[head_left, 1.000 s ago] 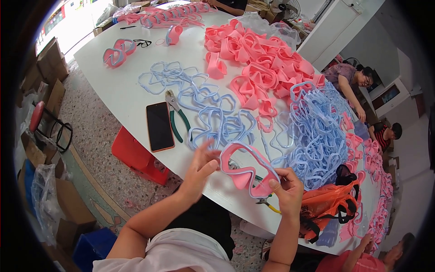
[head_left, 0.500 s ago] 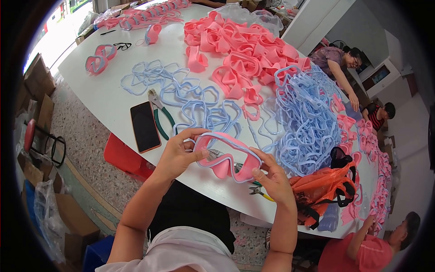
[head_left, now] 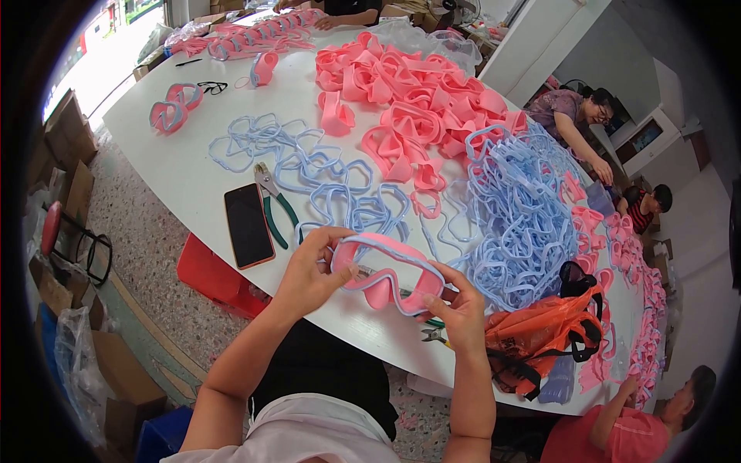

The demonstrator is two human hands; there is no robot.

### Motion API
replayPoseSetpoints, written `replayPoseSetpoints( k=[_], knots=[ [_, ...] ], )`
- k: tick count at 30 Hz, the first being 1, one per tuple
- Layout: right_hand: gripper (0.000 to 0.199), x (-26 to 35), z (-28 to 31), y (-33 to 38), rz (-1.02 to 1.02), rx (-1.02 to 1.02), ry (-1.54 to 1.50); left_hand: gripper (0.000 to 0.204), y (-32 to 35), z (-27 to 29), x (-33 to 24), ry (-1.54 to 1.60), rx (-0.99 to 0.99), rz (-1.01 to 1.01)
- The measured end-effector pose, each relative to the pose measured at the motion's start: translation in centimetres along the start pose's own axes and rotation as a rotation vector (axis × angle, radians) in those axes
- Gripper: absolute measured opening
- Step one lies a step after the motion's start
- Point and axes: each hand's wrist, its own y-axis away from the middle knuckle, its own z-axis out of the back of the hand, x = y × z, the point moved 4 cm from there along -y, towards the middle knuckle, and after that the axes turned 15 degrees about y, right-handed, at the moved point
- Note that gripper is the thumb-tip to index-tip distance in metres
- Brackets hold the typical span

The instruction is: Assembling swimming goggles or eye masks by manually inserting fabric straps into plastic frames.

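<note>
Between my two hands is a pink rubber diving mask skirt (head_left: 378, 295) with a light-blue frame strip round its rim, held above the table's near edge. My left hand (head_left: 312, 272) pinches its left end, thumb on the inner side. At the right end, my right hand (head_left: 461, 312) grips the rim between thumb and fingers. Just beyond lie loose light-blue frame rings (head_left: 351, 204). Green-handled pliers (head_left: 276, 207) rest beside a dark phone (head_left: 248, 225) to the left. Small cutters (head_left: 434, 335) lie close to my right hand, partly hidden.
A heap of pink skirts (head_left: 409, 85) and a pile of blue frames (head_left: 521, 224) cover the white table (head_left: 174, 166). An orange plastic bag (head_left: 540, 328) sits at right. Joined masks (head_left: 175, 109) lie far left. Co-workers (head_left: 571, 116) sit around the table; a red stool (head_left: 212, 274) stands below.
The mask skirt has tilted slightly and moved a little lower in my hands, which keep hold of both ends. My view has shifted slightly. More of a co-worker's hands shows at the far edge.
</note>
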Motion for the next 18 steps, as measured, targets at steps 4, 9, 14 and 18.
replayPoseSetpoints(
  k=[4,9,14,18],
  knots=[
    [0.051,0.2,1.0,0.4,-0.03,0.087,-0.128,0.064,1.2,-1.4,-2.4,-0.532,0.148,-0.403],
    [0.053,0.8,1.1,0.6,-0.074,0.188,-0.2,0.079,1.9,-1.5,-2.6,-0.623,0.496,-0.629],
    [0.051,1.0,0.6,0.6,-0.125,0.28,-0.145,0.072,1.9,-0.8,-2.6,-0.627,0.422,-0.707],
    [0.041,1.4,4.8,0.5,0.065,-0.184,0.254,0.066,2.4,1.3,-1.6,-0.606,0.176,-0.731]
  ],
)
